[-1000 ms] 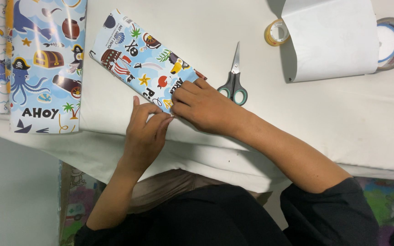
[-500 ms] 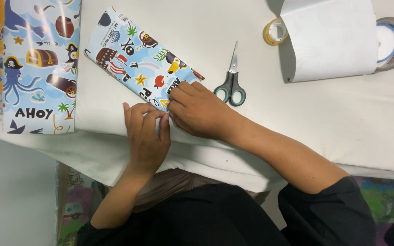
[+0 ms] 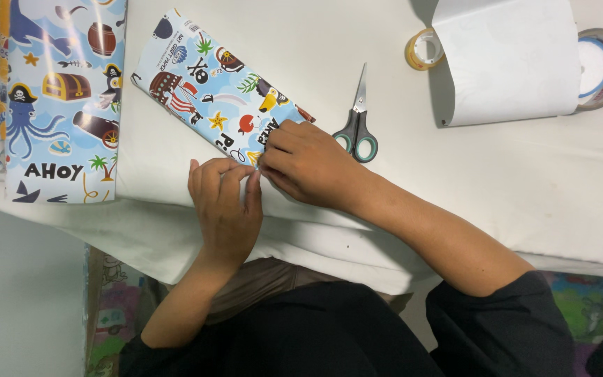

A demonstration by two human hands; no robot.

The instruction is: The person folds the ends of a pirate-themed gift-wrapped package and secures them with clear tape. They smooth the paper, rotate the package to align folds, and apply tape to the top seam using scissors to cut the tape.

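Wrapped parcel (image 3: 211, 94), laid slantwise on the table (image 3: 455, 181): near end is pinched shut by left hand (image 3: 225, 209) and right hand (image 3: 308, 167); judged light, paper thin, slick, easily torn; best held by folded edges.

Light-blue pirate-print wrapped parcel (image 3: 207, 91), matching paper roll (image 3: 64, 98), grey-and-teal-handled scissors (image 3: 357, 126), white table cloth (image 3: 455, 181).
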